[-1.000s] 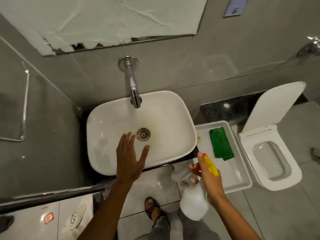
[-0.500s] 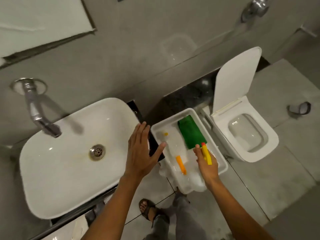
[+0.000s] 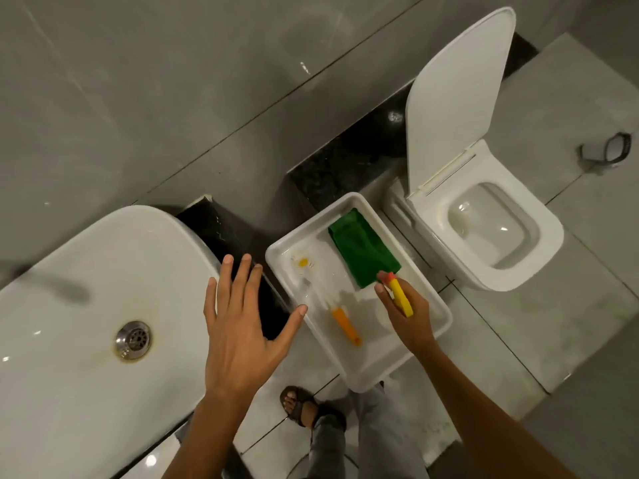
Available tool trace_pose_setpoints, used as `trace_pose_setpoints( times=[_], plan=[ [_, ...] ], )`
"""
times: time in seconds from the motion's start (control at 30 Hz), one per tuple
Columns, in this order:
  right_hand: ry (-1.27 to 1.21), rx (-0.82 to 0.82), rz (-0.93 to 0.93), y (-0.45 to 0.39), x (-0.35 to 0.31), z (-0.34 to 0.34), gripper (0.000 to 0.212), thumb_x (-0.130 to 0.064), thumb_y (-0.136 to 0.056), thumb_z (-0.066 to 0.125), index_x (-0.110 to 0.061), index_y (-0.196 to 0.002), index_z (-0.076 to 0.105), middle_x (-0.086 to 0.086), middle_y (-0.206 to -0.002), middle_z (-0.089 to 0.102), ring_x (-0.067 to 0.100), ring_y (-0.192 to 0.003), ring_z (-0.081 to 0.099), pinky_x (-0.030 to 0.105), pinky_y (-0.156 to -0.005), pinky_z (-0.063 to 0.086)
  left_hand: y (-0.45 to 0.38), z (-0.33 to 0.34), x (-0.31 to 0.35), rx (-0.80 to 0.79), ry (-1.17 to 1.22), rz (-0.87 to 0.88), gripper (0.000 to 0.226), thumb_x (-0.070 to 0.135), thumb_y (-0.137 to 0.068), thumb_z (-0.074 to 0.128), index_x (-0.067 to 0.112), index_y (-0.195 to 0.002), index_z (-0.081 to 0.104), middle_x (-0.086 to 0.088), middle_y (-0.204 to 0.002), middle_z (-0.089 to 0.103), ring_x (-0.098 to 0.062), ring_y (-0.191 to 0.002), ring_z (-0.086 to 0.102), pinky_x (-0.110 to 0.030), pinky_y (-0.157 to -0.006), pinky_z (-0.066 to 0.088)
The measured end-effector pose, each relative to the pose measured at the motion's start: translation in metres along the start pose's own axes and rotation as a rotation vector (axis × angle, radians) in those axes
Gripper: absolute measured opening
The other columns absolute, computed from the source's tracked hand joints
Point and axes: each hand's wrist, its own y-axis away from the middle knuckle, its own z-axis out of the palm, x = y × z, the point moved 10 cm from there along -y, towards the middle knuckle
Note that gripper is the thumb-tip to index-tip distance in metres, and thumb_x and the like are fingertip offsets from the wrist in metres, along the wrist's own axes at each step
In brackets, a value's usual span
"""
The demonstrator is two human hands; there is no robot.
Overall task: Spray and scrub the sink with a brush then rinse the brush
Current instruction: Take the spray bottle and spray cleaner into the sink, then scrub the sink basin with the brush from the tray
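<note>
The white sink (image 3: 86, 271) fills the lower left, with its metal drain (image 3: 133, 338) near the middle. To its right stands a white tray (image 3: 380, 368). In the tray lies a brush (image 3: 326, 299) with white bristles and an orange handle. My right hand (image 3: 403, 311) is over the tray, shut on the spray bottle's yellow and red head (image 3: 401, 295); the bottle's body is hidden under the hand. My left hand (image 3: 242, 326) hovers open, fingers spread, over the sink's right rim and the tray's left edge.
A folded green cloth (image 3: 361, 248) lies in the tray's far part. A white toilet (image 3: 491, 223) with its lid up stands right of the tray. A black stone ledge (image 3: 345, 160) runs along the grey wall. My sandalled foot (image 3: 304, 406) is on the tiled floor below.
The view has swung right, away from the tap. My right hand has carried the spray bottle down over the tray. My left hand has moved from the sink basin to its right rim.
</note>
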Motion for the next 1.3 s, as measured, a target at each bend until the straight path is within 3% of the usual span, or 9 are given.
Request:
trace_pose_setpoints(
  times=[0.17,0.3,0.5,0.67,0.73,0.83,0.97,1.13,1.3],
  plan=[
    [-0.018,0.051,-0.009,0.01,0.017,-0.009,0.035,-0.027,-0.099,0.068,-0.011,-0.13,0.073,-0.003,-0.121,0.077,0.014,-0.114,0.074,0.04,-0.099,0.061,0.0,-0.002,0.001,0.003,0.002,-0.014,0.087,0.079,-0.097,0.049,0.014,-0.155,0.052,-0.005,-0.171,0.044,-0.017,-0.172,0.004,-0.054,-0.138,0.009],
    [-0.022,0.046,0.05,0.024,0.029,-0.016,0.039,-0.048,-0.094,0.068,-0.022,-0.123,0.073,0.006,-0.113,0.079,0.022,-0.107,0.077,0.047,-0.096,0.063,0.0,-0.004,0.002,-0.003,0.001,-0.021,0.082,0.074,-0.097,0.053,0.012,-0.151,0.057,-0.007,-0.167,0.049,-0.022,-0.171,0.009,-0.057,-0.137,0.011],
    [0.04,0.154,0.167,0.048,0.049,-0.028,0.069,-0.047,-0.082,0.081,-0.022,-0.142,0.059,-0.006,-0.132,0.068,0.011,-0.115,0.068,0.026,-0.096,0.057,0.0,-0.003,0.003,-0.016,-0.008,-0.003,0.08,0.075,-0.098,0.05,0.012,-0.147,0.061,-0.008,-0.165,0.052,-0.024,-0.171,0.01,-0.058,-0.137,0.011],
    [0.023,0.484,0.478,0.125,0.065,-0.024,0.061,-0.076,-0.069,0.077,-0.029,-0.096,0.05,0.004,-0.09,0.059,0.024,-0.078,0.061,0.051,-0.073,0.06,-0.001,-0.003,0.002,-0.015,0.0,-0.002,0.083,0.078,-0.098,0.046,0.013,-0.148,0.059,-0.007,-0.166,0.051,-0.023,-0.171,0.009,-0.058,-0.137,0.009],
    [0.021,0.255,0.374,0.136,0.047,0.026,0.05,-0.073,-0.077,0.073,-0.03,-0.093,0.054,-0.003,-0.087,0.061,0.018,-0.079,0.064,0.043,-0.07,0.06,0.0,-0.002,0.003,-0.013,-0.001,0.004,0.085,0.079,-0.098,0.044,0.013,-0.149,0.058,-0.007,-0.167,0.05,-0.023,-0.171,0.009,-0.057,-0.137,0.009],
    [0.18,-0.053,0.184,0.121,0.015,0.089,0.039,-0.059,-0.093,0.067,-0.038,-0.124,0.054,-0.026,-0.121,0.056,-0.002,-0.115,0.057,0.015,-0.096,0.049,0.0,-0.001,0.002,-0.021,-0.015,0.0,0.086,0.081,-0.098,0.043,0.014,-0.15,0.058,-0.007,-0.168,0.049,-0.023,-0.171,0.008,-0.057,-0.138,0.008],
    [0.364,-0.18,0.319,0.068,0.02,0.119,0.061,-0.041,-0.105,0.055,-0.014,-0.157,0.038,0.006,-0.155,0.048,0.023,-0.145,0.045,0.039,-0.121,0.039,0.0,-0.001,0.002,-0.008,-0.013,0.01,0.086,0.081,-0.097,0.044,0.013,-0.148,0.059,-0.007,-0.167,0.05,-0.024,-0.171,0.009,-0.057,-0.137,0.009],
    [0.545,-0.411,0.424,0.046,0.027,0.127,0.039,-0.032,-0.109,0.048,-0.013,-0.143,0.05,0.01,-0.142,0.055,0.028,-0.129,0.056,0.041,-0.114,0.045,0.001,-0.001,0.003,0.027,-0.054,0.043,0.082,0.08,-0.098,0.044,0.015,-0.145,0.063,-0.008,-0.168,0.047,-0.026,-0.171,0.012,-0.054,-0.138,0.005],
    [0.443,-0.362,0.417,0.055,0.004,0.113,0.034,-0.034,-0.11,0.047,-0.01,-0.134,0.05,0.012,-0.131,0.06,0.029,-0.118,0.062,0.041,-0.107,0.051,0.001,-0.008,0.002,0.084,-0.019,0.042,0.079,0.079,-0.098,0.048,0.015,-0.144,0.063,-0.007,-0.169,0.046,-0.024,-0.171,0.014,-0.049,-0.139,0.003]
  ],
)
